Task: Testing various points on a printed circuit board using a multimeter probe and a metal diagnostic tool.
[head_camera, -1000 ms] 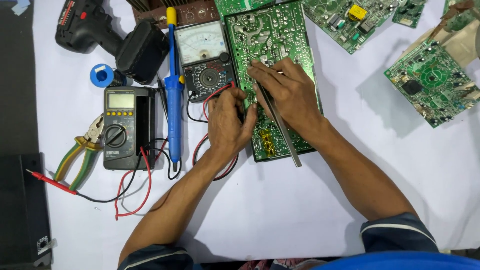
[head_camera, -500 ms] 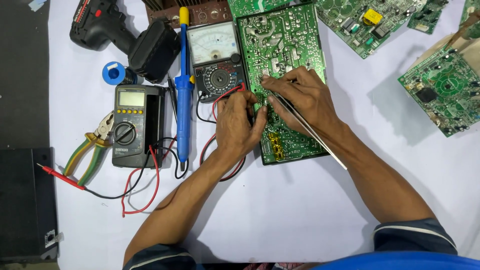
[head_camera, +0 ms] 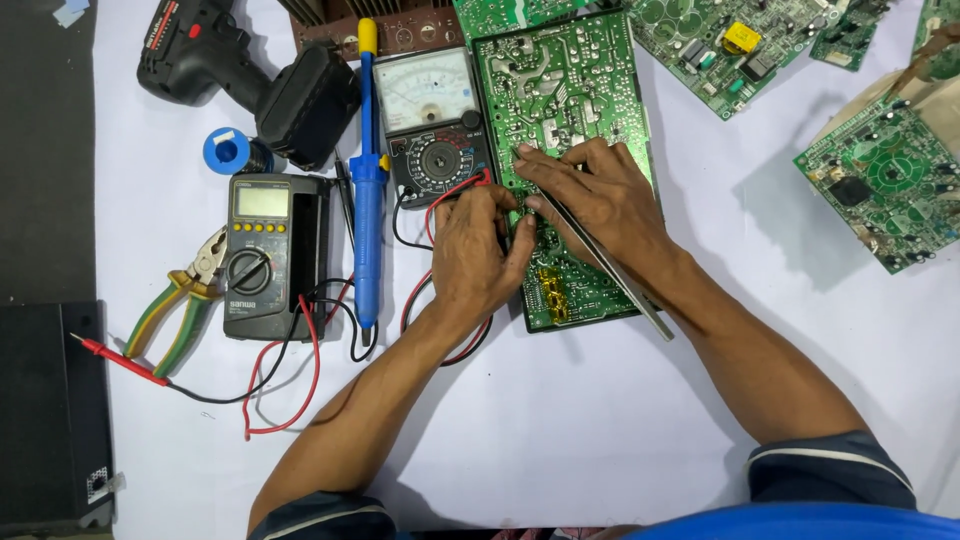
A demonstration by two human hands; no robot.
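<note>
A green circuit board [head_camera: 565,90] lies solder side up on the white table. My left hand [head_camera: 475,250] rests on the board's left edge, fingers curled around a black probe tip, with red and black leads [head_camera: 420,290] running beneath it. My right hand [head_camera: 600,195] presses on the middle of the board and holds long metal tweezers [head_camera: 625,285], whose free end points toward the lower right. An analog multimeter [head_camera: 432,120] sits just left of the board.
A blue soldering iron [head_camera: 368,190], a digital multimeter [head_camera: 262,255], green-handled pliers [head_camera: 180,305], a solder spool [head_camera: 228,150] and a black cordless drill [head_camera: 250,70] lie to the left. More green boards [head_camera: 880,180] lie at the upper right. A black box [head_camera: 45,420] stands at the left edge.
Both hands have stayed on the board. The right hand has shifted slightly and the tweezers have swung a little. The view has drifted, so everything sits lower in frame.
</note>
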